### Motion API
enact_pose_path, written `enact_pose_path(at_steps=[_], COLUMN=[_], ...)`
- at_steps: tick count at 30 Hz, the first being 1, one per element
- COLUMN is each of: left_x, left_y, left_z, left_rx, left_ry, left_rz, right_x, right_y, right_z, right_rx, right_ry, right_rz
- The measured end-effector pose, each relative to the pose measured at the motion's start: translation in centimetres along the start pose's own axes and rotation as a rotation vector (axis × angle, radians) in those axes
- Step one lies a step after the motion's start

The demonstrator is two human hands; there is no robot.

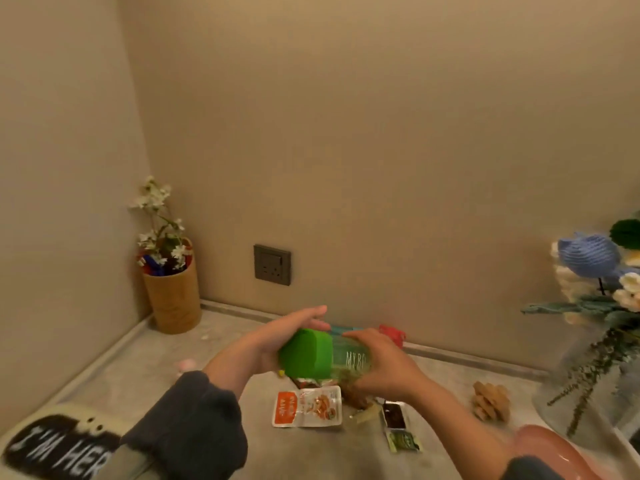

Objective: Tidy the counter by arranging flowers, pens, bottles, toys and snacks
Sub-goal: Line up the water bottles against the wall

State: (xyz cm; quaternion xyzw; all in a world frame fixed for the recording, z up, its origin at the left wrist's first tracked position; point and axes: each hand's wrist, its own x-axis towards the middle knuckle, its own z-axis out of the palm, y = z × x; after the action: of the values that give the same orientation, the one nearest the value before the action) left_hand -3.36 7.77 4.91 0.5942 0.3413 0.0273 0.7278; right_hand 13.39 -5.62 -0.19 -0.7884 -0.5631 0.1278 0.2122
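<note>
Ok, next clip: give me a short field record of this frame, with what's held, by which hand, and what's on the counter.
held item: bottle, green cap, clear body, turned sideways above the counter
left hand: grip on the cap end
right hand: grip on the clear body
below the bottle: orange snack packet, lying flat
back left corner: bamboo cup holding white flowers and pens
right edge: glass vase with knitted flowers
beside the vase: wooden toy

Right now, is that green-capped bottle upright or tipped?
Tipped on its side: the bottle lies level in the air, green cap at the left hand, clear body in the right hand.
</note>
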Motion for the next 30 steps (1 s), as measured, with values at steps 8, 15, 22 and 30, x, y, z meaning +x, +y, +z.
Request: enact_pose_path(at_steps=[8, 15, 22, 30], left_x=[-2.4, -2.6, -0.2, 4.5], left_y=[0.2, -0.1, -1.1, -3.1], left_z=[-7.7, -14.7, -21.2, -24.5], left_rx=[-0.242, 0.231, 0.32, 0.217], left_ry=[0.143, 0.292, 0.254, 0.308], left_rz=[0.264, 0.329, 0.42, 0.395], right_x=[4.8, 10.3, 15.0, 19.8], right_y=[-8.6, -15.8, -17.4, -16.7], right_z=[4.9, 9.0, 12.0, 16.0], right_rx=[0.411, 0.522, 0.529, 0.469], right_ry=[0.008, 0.076, -0.007, 0.098], right_rz=[0.098, 0.044, 0.1, 0.195])
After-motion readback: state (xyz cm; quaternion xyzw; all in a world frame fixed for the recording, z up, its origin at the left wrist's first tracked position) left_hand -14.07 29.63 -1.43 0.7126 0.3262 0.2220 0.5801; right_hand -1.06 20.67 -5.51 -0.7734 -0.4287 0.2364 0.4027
